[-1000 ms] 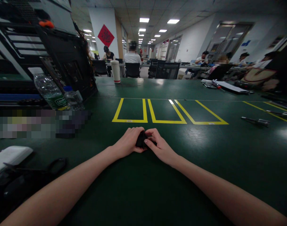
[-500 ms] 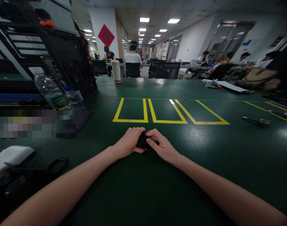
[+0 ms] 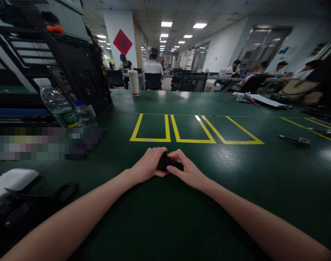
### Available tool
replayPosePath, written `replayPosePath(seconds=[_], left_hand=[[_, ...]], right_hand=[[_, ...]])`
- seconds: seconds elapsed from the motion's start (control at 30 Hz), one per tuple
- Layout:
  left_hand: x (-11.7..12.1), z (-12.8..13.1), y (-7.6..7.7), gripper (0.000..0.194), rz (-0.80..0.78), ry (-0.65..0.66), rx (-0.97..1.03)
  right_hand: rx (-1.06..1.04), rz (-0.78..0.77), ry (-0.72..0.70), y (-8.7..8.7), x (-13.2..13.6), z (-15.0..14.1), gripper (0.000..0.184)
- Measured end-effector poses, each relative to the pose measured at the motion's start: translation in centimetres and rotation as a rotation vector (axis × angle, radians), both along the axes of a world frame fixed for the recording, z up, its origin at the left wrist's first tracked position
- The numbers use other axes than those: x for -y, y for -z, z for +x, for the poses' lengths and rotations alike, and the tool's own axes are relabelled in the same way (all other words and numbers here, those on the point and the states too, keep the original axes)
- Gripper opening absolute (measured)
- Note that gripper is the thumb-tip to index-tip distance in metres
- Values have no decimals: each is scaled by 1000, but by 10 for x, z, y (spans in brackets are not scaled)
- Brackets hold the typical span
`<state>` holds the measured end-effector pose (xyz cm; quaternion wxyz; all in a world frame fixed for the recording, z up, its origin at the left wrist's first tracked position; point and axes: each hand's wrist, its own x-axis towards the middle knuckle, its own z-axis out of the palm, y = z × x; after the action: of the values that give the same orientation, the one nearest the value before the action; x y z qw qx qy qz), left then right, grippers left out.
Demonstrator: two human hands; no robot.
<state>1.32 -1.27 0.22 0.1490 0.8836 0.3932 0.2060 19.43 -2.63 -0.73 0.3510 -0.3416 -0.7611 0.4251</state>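
A small black object [image 3: 162, 163], too dark to name, is held between my two hands just above or on the green table [image 3: 165, 217]. My left hand [image 3: 147, 165] wraps round its left side, thumb below and fingers over the top. With thumb and fingertips, my right hand [image 3: 185, 168] pinches its right edge. Much of the object is hidden by my fingers. Just beyond my hands, yellow tape [image 3: 150, 140] marks out three open-backed frames on the table.
Left stand plastic bottles [image 3: 59, 103], a black metal rack [image 3: 83, 72], a white box [image 3: 15, 183] and dark cables [image 3: 26, 206]. A white cup [image 3: 133, 83] is at the far edge. Metal tools [image 3: 297, 140] lie right. Several people sit beyond the table.
My right thumb and fingertips have shifted slightly on the black object's right edge, and a bit more of its front shows. My left hand stays in place.
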Motion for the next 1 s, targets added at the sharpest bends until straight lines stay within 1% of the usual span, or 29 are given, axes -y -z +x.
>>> replayPosePath(seconds=[0.13,0.27,0.33,0.4,0.47,0.53,0.67,0.8,0.87,0.93,1.0], left_hand=[[0,-1,2,55,4,16,22],[-1,-2,3,57,14,26,28],[-1,-2,3,57,20,25,29],[-1,-2,2,57,14,27,22],[0,-2,0,56,0,34,6],[0,-2,-1,55,-4,35,-6],[0,-1,0,56,24,25,7],[0,-1,1,56,21,30,8],[0,0,0,56,17,24,-3],[0,1,0,57,17,7,-9],[0,1,0,57,15,1,-13]], right_hand=[[-36,-66,19,2,-1,-2,13],[-42,-122,49,1,-2,-3,19],[-28,-147,37,-1,-1,-2,18],[-24,-135,4,-2,0,0,17],[-29,-95,-23,-4,2,1,20],[-38,-74,-25,-3,2,1,20],[-77,-103,13,0,0,-1,12],[-56,-137,44,2,-2,-2,18],[-36,-151,31,1,-2,-1,18],[-26,-121,-1,-1,-1,0,18],[-16,-50,-10,-2,1,1,21]])
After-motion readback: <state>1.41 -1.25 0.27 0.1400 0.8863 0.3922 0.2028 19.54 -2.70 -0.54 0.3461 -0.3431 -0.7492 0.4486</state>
